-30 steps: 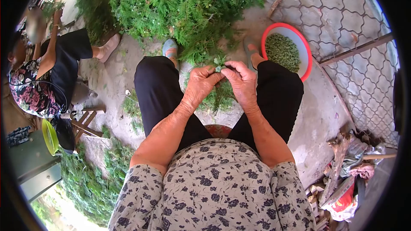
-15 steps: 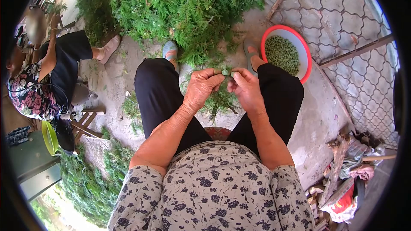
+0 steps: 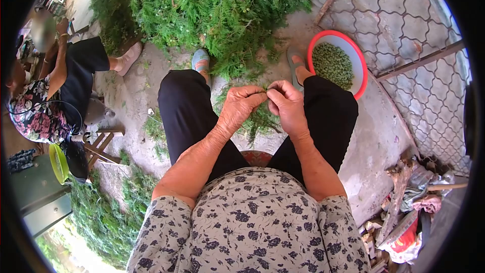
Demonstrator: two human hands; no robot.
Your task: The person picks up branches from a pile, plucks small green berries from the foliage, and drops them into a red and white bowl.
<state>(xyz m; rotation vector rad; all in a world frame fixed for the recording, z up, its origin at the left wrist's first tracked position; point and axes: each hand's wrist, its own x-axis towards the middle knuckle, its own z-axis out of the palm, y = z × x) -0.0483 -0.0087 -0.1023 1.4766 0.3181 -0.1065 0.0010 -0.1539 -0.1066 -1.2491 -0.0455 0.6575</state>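
My left hand (image 3: 241, 105) is closed in a pinch, thumb and forefinger on a small green conifer sprig (image 3: 264, 87). Against those fingertips, my right hand (image 3: 287, 105) is also closed, its curled fingers covering most of the sprig. Both hands are above the gap between my knees. Below them, cut conifer twigs (image 3: 257, 121) lie on the ground. A large heap of leafy conifer branches (image 3: 217, 20) with pale green cones is in front of my feet. To the right of my right hand stands a red-rimmed basin (image 3: 359, 65) holding many small green cones (image 3: 332, 64).
A wire mesh panel (image 3: 394, 35) lies at the right. Wood and plastic bags (image 3: 404, 217) are piled at the lower right. On the left, another person (image 3: 45, 91) sits beside a wooden stool (image 3: 103, 144) and a green basin (image 3: 59, 163). More branches (image 3: 106, 217) lie behind.
My right hand has moved slightly left and its fingers have closed over the sprig's cones, which showed between the hands before. The other person's raised hand has shifted a little.
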